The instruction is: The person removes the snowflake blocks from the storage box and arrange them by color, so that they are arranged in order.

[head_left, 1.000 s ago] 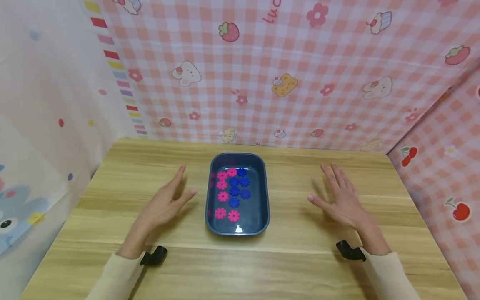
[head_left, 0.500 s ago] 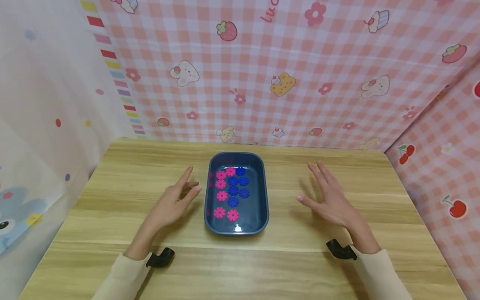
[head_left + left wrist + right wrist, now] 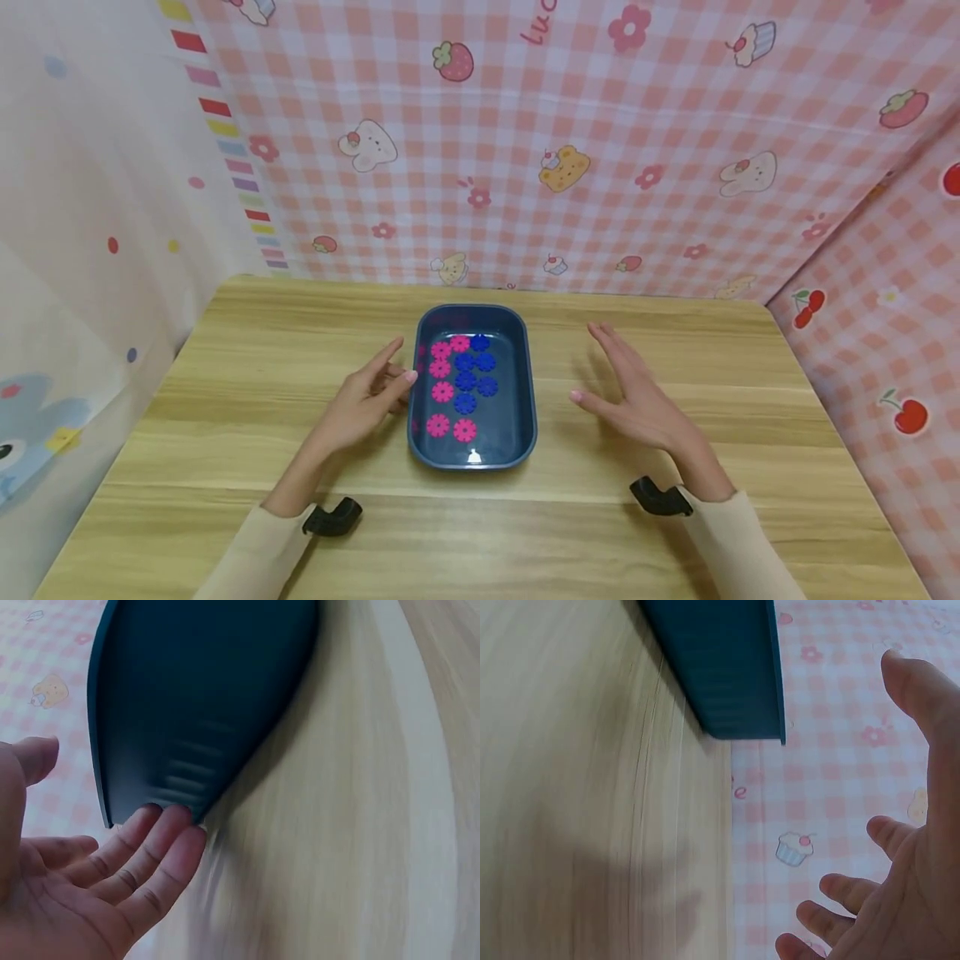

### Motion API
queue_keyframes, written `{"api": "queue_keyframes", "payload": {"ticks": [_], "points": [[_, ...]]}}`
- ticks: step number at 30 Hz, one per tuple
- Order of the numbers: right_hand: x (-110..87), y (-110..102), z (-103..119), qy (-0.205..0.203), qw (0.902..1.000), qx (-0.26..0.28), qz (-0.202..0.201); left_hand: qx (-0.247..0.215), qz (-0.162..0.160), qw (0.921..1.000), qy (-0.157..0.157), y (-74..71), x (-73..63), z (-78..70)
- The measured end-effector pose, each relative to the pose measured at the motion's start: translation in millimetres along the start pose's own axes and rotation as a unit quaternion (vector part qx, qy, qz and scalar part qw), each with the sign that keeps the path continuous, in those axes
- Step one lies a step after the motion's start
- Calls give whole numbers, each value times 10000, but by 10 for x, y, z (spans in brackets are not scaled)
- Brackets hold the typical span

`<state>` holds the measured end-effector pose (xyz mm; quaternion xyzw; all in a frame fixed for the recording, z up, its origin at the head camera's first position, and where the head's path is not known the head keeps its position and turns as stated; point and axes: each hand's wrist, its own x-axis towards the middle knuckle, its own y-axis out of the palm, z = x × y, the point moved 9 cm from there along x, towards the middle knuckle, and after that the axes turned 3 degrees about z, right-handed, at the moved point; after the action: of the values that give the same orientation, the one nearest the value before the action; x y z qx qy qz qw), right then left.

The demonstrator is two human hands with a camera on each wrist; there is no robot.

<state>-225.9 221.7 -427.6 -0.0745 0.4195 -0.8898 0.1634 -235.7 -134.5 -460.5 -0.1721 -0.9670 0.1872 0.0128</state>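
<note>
A: Head view first, and in slides the left hand (image 3: 367,402) towards the tray (image 3: 512,427)! Its thumb tip now meets the line of the nearest rim, fingers loosely bent, gripping nothing.

B: And the right hand (image 3: 647,408)?

A: Drifting inward too, nearer than a second ago, fingers extended, nothing in them. The tray sits between the two sets of fingers: just beside the left ones, clearly apart from the right thumb.

B: Do the contents stir?

A: Not a bit! Pink flower-shaped pieces (image 3: 438,425) and blue pieces (image 3: 465,403) lie in the same pattern as before, the pink mostly nearer the left fingers. The tray itself keeps its spot on the wooden table (image 3: 480,546).

B: Left wrist view?

A: Fingertips right up at the tray's outer wall! Touching or only overlapping, I can't tell, but there's no grip.

B: Right wrist view?

A: Fingers relaxed and parted; the tray lies beyond them, across a visible gap.

B: So what does that shift mean for the work?

A: Looks like an approach to the tray from both sides, left hand ahead, handling not yet begun.
</note>
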Motion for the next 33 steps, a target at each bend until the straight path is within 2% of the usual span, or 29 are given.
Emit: {"api": "queue_keyframes", "payload": {"ticks": [5, 10, 13, 17, 26, 33], "points": [[47, 47, 101, -98, 9999, 123, 33, -730, -7, 9971, -228, 47, 45, 59], [101, 109, 194, -138, 9996, 205, 122, -1501, -15, 9882, -295, 73, 67, 110], [126, 136, 247, -124, 9994, 241, 191, -1773, 38, 9837, -290, 86, 75, 126], [172, 162, 304, -145, 9992, 278, 229, -1995, 91, 9792, -358, 106, 82, 133], [322, 264, 458, -271, 9977, 481, 390, -2517, -14, 9649, -747, 118, 58, 181], [452, 309, 570, -380, 9958, 674, 491, -2570, 78, 9635, -744, 130, 57, 169]]}}
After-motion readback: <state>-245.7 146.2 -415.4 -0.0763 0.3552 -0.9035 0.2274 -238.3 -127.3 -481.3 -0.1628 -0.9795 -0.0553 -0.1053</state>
